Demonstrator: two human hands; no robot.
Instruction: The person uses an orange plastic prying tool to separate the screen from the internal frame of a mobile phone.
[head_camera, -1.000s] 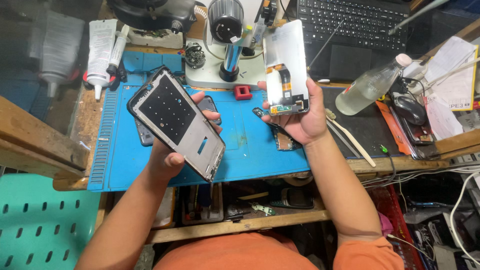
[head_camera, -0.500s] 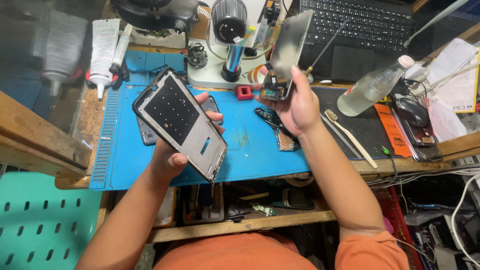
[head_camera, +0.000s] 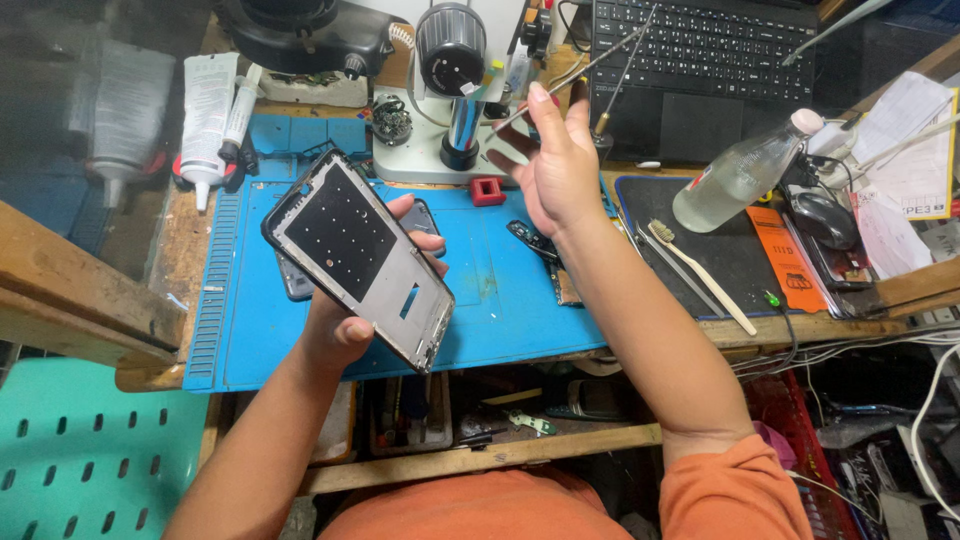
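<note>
Clear plastic bottle (head_camera: 745, 172) with a white cap lying tilted at right of centre, cap toward the upper right, contents too clear to judge; white adhesive tube (head_camera: 207, 112) at upper left, nozzle pointing down the frame, beside a slim syringe (head_camera: 239, 108); open shelf under the bench edge holding small tools, too dark to name. Phone middle frame (head_camera: 361, 256), grey metal plate inside a black rim, held left of centre above the blue work mat (head_camera: 490, 290), long axis running from upper left to lower right, flat inner face turned up toward the camera, lower corner past the mat's front edge. Left hand (head_camera: 345, 320) clasped around it from beneath, fingertips curling over the right rim, palm hidden behind the plate. Right hand (head_camera: 558, 165) raised at upper centre, fingers loosely spread, thumb and forefinger pinching fine tweezers (head_camera: 570, 75) whose tips slant toward the upper right across the laptop keyboard (head_camera: 700, 50). Microscope (head_camera: 450, 90) base partly covered by that hand. Dark phone (head_camera: 300, 280) on the mat mostly hidden behind the frame; small parts (head_camera: 535, 240) under the right wrist hard to make out. Toothbrush (head_camera: 700, 275) lying diagonally on the black mat (head_camera: 740, 260) at right.
</note>
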